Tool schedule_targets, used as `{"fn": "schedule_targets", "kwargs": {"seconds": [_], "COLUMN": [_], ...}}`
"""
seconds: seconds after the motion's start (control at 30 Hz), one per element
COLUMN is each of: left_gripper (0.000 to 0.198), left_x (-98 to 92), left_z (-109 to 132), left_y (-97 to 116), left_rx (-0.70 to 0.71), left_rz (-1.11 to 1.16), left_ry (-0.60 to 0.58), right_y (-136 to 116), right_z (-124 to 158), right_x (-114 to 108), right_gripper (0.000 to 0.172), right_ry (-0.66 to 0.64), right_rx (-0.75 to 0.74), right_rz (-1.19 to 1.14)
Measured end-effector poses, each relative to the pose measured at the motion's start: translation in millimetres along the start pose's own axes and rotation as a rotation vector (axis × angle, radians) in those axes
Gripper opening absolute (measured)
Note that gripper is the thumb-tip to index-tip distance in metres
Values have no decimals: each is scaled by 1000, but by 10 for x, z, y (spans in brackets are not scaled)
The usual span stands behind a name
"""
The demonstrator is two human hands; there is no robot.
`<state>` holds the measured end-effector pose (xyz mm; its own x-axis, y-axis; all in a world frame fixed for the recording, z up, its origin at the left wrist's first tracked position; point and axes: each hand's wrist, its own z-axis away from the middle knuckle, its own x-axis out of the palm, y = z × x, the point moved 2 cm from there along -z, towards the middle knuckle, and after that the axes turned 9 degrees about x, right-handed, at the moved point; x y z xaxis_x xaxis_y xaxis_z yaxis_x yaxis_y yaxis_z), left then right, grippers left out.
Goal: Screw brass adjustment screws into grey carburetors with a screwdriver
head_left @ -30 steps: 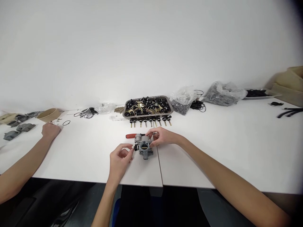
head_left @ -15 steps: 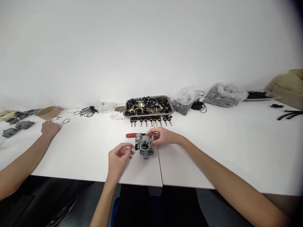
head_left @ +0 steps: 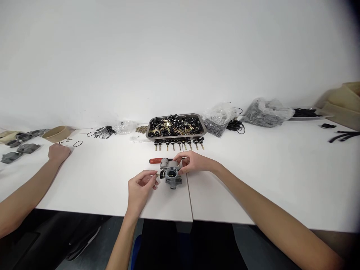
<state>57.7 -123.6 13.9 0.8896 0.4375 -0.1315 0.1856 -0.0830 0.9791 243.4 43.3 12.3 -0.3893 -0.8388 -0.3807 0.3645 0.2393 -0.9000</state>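
Note:
A grey metal carburetor (head_left: 172,173) rests on the white table in front of me, its round bore facing me. My right hand (head_left: 191,162) grips its upper right side, fingers curled around the body. At the carburetor's left side sits a small black fitting with a brass stem (head_left: 162,175). The thumb and fingertips of my left hand (head_left: 141,184) are closed on the stem's outer end. Behind the carburetor lies a screwdriver with a red handle (head_left: 155,161); its shaft is partly hidden by the carburetor and my right hand.
A metal tray (head_left: 176,137) holds many black-and-brass fittings, with a row of similar fittings (head_left: 180,144) before it. Plastic bags of parts (head_left: 266,112) stand along the wall. At left, another person's hand (head_left: 58,153) rests near a beige bowl (head_left: 57,134) and grey castings (head_left: 28,148).
Both my hands keep almost the same hold on the carburetor and the brass-stemmed fitting. The whole view has shifted very slightly.

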Motion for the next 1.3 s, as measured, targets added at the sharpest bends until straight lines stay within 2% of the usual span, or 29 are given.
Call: {"fn": "schedule_targets", "kwargs": {"seconds": [0.27,0.67,0.87,1.0,1.07,1.13,1.2,1.3], "left_gripper": [34,30,31,35,36,33,28,30], "left_x": [33,108,25,-183,-286,-329,-292,-118], "left_z": [-3,8,-21,-302,-558,-849,-1121,-1393], "left_y": [26,16,29,138,230,311,348,270], "left_rx": [-36,-5,53,98,125,161,227,206], "left_rz": [42,48,-4,-105,-193,-285,-369,-441], "left_ry": [-43,-29,-131,-158,-147,-195,-300,-604], "right_y": [-8,-31,-10,-28,-39,-43,-39,-21], "right_z": [-5,18,-8,2,10,14,12,-2], "right_x": [-2,-13,-15,-15,-14,-17,-21,-23], "right_gripper": [58,57,60,62,62,59,55,53], "right_ry": [7,16,10,-29,-61,-69,-72,-82], "right_rx": [16,7,4,31,32,28,31,32], "right_rz": [23,7,-20,-23,-29,-64,-133,-198]}}
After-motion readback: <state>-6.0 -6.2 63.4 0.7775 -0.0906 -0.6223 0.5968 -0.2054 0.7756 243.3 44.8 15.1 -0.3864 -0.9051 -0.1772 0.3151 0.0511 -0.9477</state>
